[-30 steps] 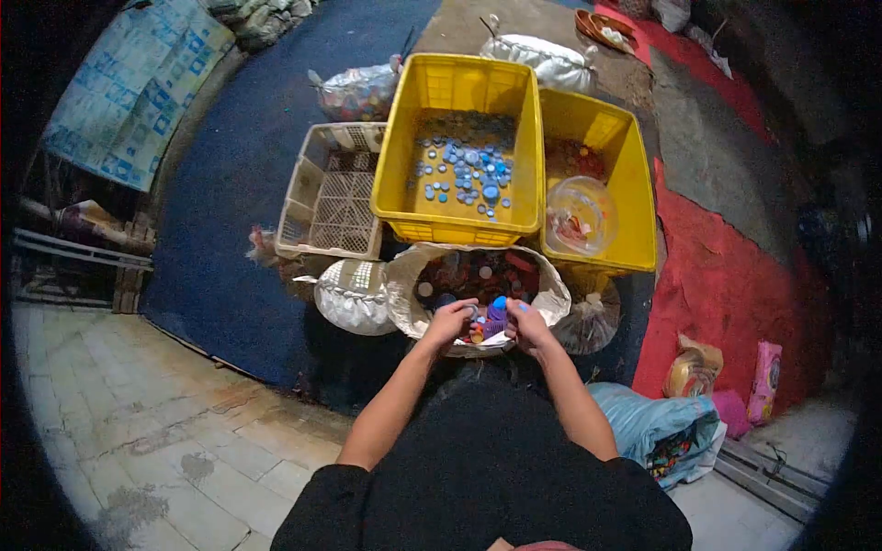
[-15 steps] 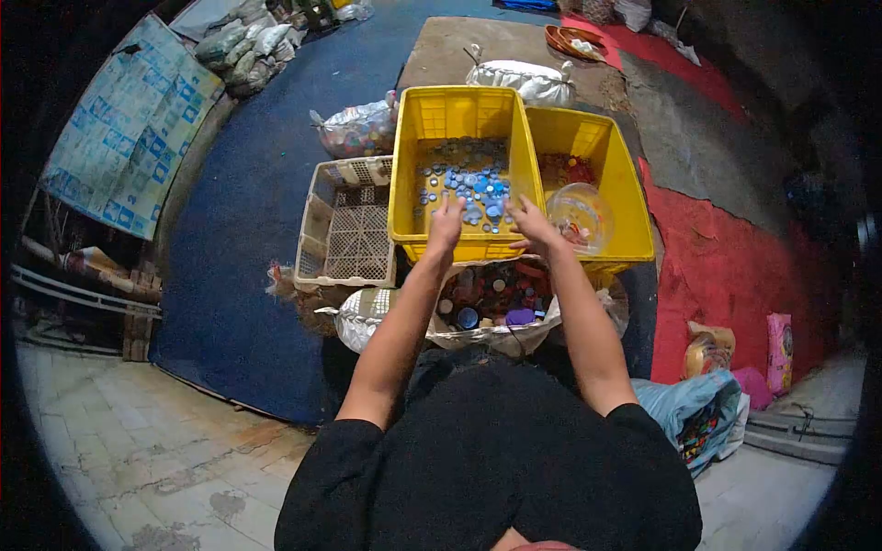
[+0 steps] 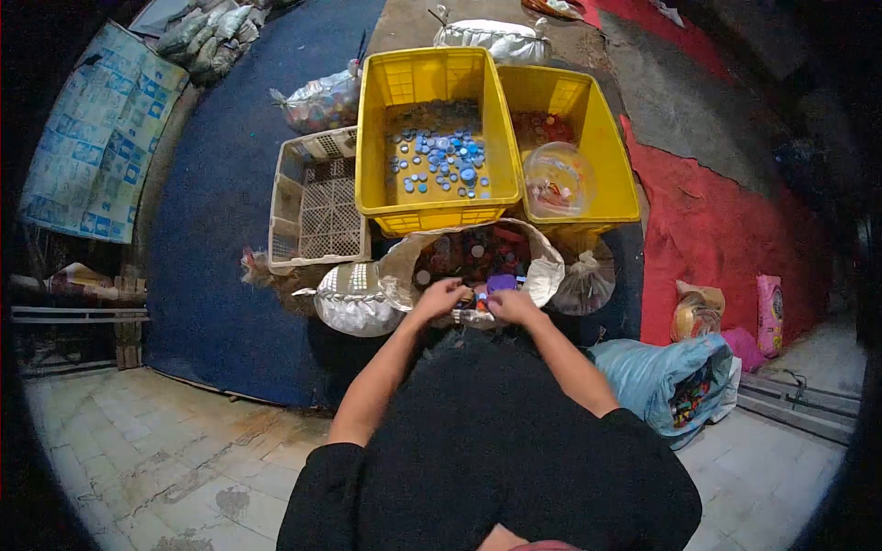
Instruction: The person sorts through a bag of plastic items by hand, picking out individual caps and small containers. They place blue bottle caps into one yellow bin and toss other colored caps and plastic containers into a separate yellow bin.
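Both hands are at the near edge of an open white sack (image 3: 546, 275) that holds mixed coloured caps. My left hand (image 3: 443, 298) is at the sack's near left, its fingers curled over the caps; what they hold is too small to name. Beside a purple piece (image 3: 502, 283), my right hand (image 3: 514, 306) has its fingers bent down among the caps, and its grasp is hidden. Just beyond the sack stands a yellow crate (image 3: 439, 208) with blue and pale caps (image 3: 446, 156) spread over its bottom.
A second yellow crate (image 3: 606, 208) with a clear round tub (image 3: 559, 181) stands right of the first. To the left are a white lattice crate (image 3: 287, 209) and a stuffed white sack (image 3: 360, 314). A light-blue bag (image 3: 643, 376) lies at right.
Both hands have come back from the large yellow crate to the white sack's near edge. The view has shifted, so the crates appear higher and further left.
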`<state>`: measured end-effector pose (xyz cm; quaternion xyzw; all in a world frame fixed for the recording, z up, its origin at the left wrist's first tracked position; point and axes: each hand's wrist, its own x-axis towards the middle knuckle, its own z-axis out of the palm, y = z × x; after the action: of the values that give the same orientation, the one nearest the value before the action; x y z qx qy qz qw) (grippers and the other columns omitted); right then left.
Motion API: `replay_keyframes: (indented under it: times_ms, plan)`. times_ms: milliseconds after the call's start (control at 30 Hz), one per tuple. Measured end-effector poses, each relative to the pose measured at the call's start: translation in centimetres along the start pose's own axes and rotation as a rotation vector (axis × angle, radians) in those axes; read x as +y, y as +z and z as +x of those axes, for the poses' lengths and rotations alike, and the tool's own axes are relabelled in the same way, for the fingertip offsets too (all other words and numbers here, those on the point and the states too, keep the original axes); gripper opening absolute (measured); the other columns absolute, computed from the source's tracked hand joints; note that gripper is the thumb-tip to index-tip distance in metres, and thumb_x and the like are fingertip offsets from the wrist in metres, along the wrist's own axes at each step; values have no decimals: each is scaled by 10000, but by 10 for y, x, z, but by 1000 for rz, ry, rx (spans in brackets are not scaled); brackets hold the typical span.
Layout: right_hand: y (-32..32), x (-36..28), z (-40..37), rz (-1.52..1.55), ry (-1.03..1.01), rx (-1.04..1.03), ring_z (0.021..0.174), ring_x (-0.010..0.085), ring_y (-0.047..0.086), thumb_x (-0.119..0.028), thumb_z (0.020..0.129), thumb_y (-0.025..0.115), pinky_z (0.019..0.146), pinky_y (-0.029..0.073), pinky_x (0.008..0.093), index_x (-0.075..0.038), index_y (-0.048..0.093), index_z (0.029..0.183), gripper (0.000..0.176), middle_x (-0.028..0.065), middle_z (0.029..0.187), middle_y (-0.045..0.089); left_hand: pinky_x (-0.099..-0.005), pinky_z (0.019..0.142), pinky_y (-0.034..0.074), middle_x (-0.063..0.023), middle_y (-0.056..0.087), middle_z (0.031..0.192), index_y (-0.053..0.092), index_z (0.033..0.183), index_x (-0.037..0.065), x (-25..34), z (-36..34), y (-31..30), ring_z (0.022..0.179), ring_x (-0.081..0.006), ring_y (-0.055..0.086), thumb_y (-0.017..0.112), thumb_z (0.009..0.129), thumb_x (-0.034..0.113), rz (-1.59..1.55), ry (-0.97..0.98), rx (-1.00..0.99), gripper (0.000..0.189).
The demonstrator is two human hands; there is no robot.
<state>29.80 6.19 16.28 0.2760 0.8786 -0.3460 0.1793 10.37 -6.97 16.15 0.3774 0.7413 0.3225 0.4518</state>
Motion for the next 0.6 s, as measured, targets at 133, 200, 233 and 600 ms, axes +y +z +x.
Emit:
replay_keyframes:
  times_ms: [133, 200, 233, 600]
  plan:
    - [12, 1, -11, -112, 172, -322, 1086, 311, 596, -432, 854, 541, 907, 470, 453, -209, 602, 1209, 424, 107, 1167, 642, -395, 854, 496, -189, 669, 1060, 620, 1213, 130, 7, -16, 25, 993, -350, 638, 597, 852, 485, 325, -127, -267, 507]
    - [29, 29, -2, -73, 97, -293, 1074, 322, 600, -426, 843, 555, 907, 470, 449, -179, 610, 1196, 434, 129, 1148, 645, -404, 838, 500, -186, 676, 1030, 636, 1191, 129, 17, -36, 33, 963, -350, 645, 587, 855, 505, 224, -97, -296, 507]
    - [31, 36, 0, -35, 22, -255, 1061, 332, 604, -419, 831, 569, 907, 470, 445, -150, 618, 1182, 445, 152, 1129, 648, -404, 833, 502, -184, 683, 1009, 629, 1199, 105, 34, -47, 31, 954, -344, 650, 586, 855, 506, 237, -110, -284, 530]
    - [-11, 33, 131, -30, 0, 97, 1071, 370, 576, -214, 830, 570, 936, 461, 466, -47, 585, 1173, 382, 213, 1200, 564, -432, 847, 498, -200, 668, 1038, 598, 1228, 98, 54, -65, 57, 976, -352, 639, 570, 874, 432, 156, -229, -116, 488]
